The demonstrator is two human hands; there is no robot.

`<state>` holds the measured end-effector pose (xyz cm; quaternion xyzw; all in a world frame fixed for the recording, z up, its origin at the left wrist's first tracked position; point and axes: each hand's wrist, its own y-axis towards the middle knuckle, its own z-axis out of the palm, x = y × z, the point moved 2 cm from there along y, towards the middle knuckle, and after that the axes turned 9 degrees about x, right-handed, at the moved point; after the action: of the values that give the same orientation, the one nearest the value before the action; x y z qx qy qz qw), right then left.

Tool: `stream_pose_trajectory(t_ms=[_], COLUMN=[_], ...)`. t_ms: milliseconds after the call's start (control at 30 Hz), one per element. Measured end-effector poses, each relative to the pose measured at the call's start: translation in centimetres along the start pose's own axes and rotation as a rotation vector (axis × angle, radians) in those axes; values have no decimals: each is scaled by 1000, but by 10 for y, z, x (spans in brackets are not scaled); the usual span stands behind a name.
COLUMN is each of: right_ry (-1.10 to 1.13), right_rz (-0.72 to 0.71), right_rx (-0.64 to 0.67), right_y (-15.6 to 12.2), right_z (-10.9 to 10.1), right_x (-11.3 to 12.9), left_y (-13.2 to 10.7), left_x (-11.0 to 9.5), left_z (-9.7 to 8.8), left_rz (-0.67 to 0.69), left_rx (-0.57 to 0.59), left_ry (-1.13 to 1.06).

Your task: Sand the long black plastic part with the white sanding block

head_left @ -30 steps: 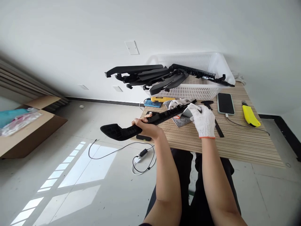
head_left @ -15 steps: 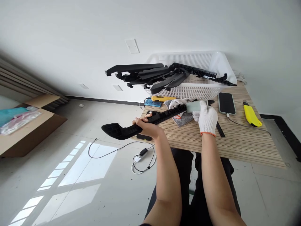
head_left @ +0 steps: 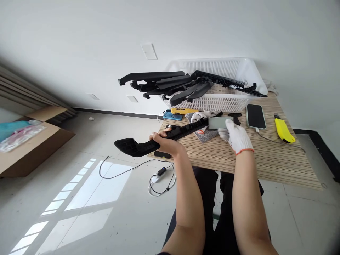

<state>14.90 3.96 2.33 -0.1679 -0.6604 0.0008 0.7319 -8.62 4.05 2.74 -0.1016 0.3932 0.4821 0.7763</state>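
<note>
My left hand (head_left: 167,141), bare, is closed around a long black plastic trim piece (head_left: 183,131) with a ribbed underside. Its broad curved end juts out to the left, past the table edge. My right hand (head_left: 236,136) wears a white knitted glove with an orange cuff. Its fingers pinch the right side of a flat, pale grey-green rectangular piece (head_left: 217,123), whose left edge meets the far end of the trim piece; whether the two are joined, I cannot tell. Under them lies a crumpled grey and white glove (head_left: 205,136).
Behind my hands stands a white plastic basket (head_left: 212,102) with several black trim pieces (head_left: 159,77) sticking out over its left side. To the right lie a plugged-in phone (head_left: 256,116) and a yellow utility knife (head_left: 284,130). A yellow tool (head_left: 183,111) rests near the basket.
My right hand has shifted right and turned, and more of the pale piece shows. A black strip on the table is now covered by that hand. My left hand stays put.
</note>
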Motion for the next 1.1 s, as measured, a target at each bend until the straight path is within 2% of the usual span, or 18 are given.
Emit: stream_pose_trajectory(t_ms=[100,233,300,367,467,533,600,733,800,867,900,1000,1033,1100], right_ry=[11,15,-21,-9,46,51,88,51,9,74,123,112,59,-65], right_rz=[-22,13,-35,-82,-53,-79,-165,-217,-221,-255,-270,-248,-225,-200], right_rx=[-115,26,-62,-145,-18,-32,-101,67,-22,-151,-159,-41,-36,-116], right_y=[1,2,3,3,1,-3,-9,-18,-19,-18,-18,-17,-17,-20], right_z=[-3,4,4,1,-4,-11,-17,-15,-14,-14,-14,-12,-13,-18], right_x=[-1,-4,-2,1,6,11,15,19,20,22,22,23,22,21], left_y=[0,8,16,25,36,38,37,33,32,32,31,29,28,26], left_x=[1,9,17,25,32,32,29,21,18,15,14,10,9,8], left_z=[-2,-11,-20,-32,-44,-46,-46,-43,-41,-40,-39,-34,-32,-27], left_rz=[-26,-87,-96,-96,-96,-98,-96,-66,-60,-70,-78,-105,-116,-150], left_rx=[12,99,145,143,122,103,74,97,112,104,104,133,143,146], left_ry=[-47,-189,-265,-321,-346,-355,-357,-301,-303,-320,-325,-337,-342,-347])
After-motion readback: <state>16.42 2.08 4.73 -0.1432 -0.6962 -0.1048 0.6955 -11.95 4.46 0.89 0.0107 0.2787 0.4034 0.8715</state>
